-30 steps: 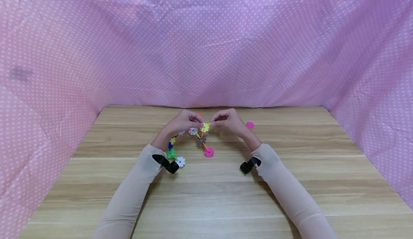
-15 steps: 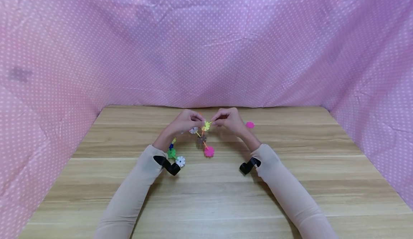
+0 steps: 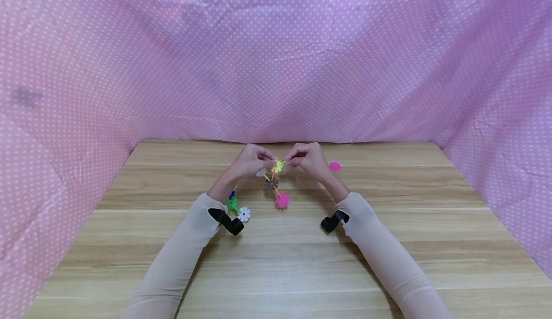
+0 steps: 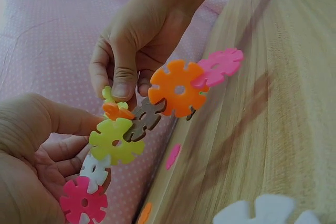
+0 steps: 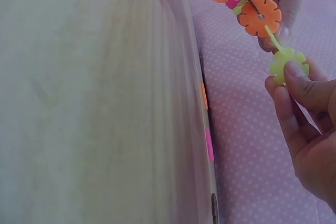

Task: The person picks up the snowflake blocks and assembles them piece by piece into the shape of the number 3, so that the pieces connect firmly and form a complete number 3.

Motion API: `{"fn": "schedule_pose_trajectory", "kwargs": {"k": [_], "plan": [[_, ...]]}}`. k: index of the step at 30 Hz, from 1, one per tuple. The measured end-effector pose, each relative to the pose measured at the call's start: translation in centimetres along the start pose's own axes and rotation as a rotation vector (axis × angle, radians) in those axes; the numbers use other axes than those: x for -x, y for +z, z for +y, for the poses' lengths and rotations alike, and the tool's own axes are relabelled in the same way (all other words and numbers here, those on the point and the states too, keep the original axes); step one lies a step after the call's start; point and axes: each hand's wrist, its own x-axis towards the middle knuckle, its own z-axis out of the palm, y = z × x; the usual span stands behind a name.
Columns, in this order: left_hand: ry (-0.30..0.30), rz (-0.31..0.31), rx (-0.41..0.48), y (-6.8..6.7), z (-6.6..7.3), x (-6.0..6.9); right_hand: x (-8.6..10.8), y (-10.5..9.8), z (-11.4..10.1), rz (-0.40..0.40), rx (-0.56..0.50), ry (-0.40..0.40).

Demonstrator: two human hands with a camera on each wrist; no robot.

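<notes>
The counter (image 3: 280, 271) was of pale wood.
On its far part lay a pink disc (image 3: 335, 166) and an orange disc (image 4: 145, 213).

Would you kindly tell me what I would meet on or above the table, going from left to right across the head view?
Green disc → white disc → second white disc → brown disc → pink disc → right hand → second pink disc.

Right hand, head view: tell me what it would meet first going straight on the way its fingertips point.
Probably the yellow flower piece just ahead of the right hand, then the left hand; exact depth between them is unclear.
</notes>
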Motion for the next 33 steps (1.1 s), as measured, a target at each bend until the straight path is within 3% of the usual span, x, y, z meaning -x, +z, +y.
{"fn": "schedule_pose_trajectory", "kwargs": {"k": [7,13,20,26,33], "plan": [[-0.010,0.010,0.012,0.1,0.0,0.0,0.0,0.1,-0.6,-0.010,0.041,-0.005],[0.003,-0.045,-0.019,-0.5,0.1,0.1,0.0,-0.1,-1.0,-0.054,0.043,0.035],[-0.042,-0.092,-0.020,-1.5,0.3,0.3,-0.3,-0.6,-1.2,-0.128,0.053,0.087],[-0.064,-0.079,-0.008,-1.9,-0.2,0.3,-0.5,-2.3,-1.4,-0.197,0.104,0.152],[-0.081,-0.068,0.005,-2.0,-0.3,0.5,-0.7,-5.1,-1.6,-0.196,0.232,0.253]]}}
